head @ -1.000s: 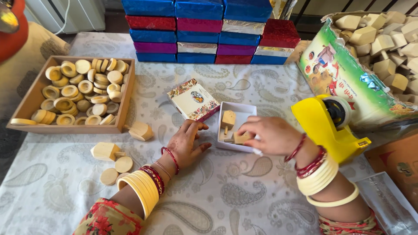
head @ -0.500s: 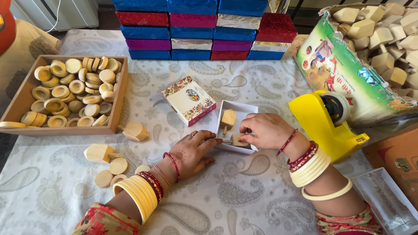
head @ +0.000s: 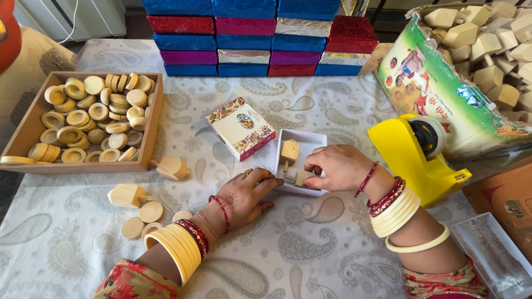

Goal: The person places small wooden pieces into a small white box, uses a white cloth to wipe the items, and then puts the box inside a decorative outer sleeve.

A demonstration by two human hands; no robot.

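Note:
A small white open box (head: 316, 139) lies on the patterned tablecloth, with a pale wooden top (head: 289, 150) inside it. My right hand (head: 338, 167) reaches into the box and grips a second wooden piece (head: 295, 176) at its near end. My left hand (head: 244, 194) rests flat on the cloth against the box's near left corner, fingers spread, holding nothing. The printed box lid (head: 241, 127) lies just left of the box.
A wooden tray (head: 152, 130) of wooden rings stands at left, with loose tops and discs (head: 141, 211) in front. Stacked foil boxes (head: 260, 39) line the back. A yellow tape dispenser (head: 415, 158), a bag of wooden tops (head: 443, 88) and a clear tray (head: 493, 254) sit at right.
My right hand has shifted a little within the white box, still on the wooden piece. My left hand stays by the box corner.

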